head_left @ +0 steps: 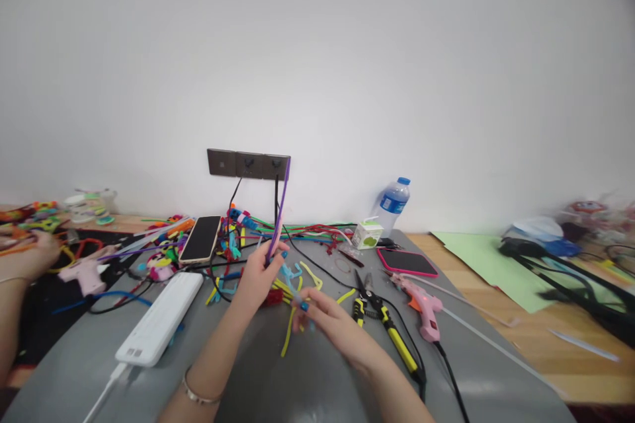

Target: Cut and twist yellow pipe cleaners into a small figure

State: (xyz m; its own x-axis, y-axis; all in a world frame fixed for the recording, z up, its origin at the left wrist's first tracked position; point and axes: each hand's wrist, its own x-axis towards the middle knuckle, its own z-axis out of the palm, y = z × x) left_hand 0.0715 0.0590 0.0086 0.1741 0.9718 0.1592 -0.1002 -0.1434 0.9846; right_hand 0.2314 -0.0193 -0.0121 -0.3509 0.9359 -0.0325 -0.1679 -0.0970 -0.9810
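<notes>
My left hand (258,274) is closed round the lower end of a long purple pipe cleaner (280,211) that stands almost upright in front of the wall sockets. My right hand (322,317) hovers just right of it with fingers pinched on a small light-blue pipe cleaner piece (300,301). Both hands are over a scatter of yellow, blue and red pipe cleaner bits (292,284) on the grey mat (307,383).
Yellow-handled cutters (384,324) and a pink glue gun (424,310) lie right of my hands. A white power bank (161,317), two phones (201,238) (407,262), a small green carton (367,233) and a water bottle (394,201) stand around. Another person's hand (27,258) rests at the far left.
</notes>
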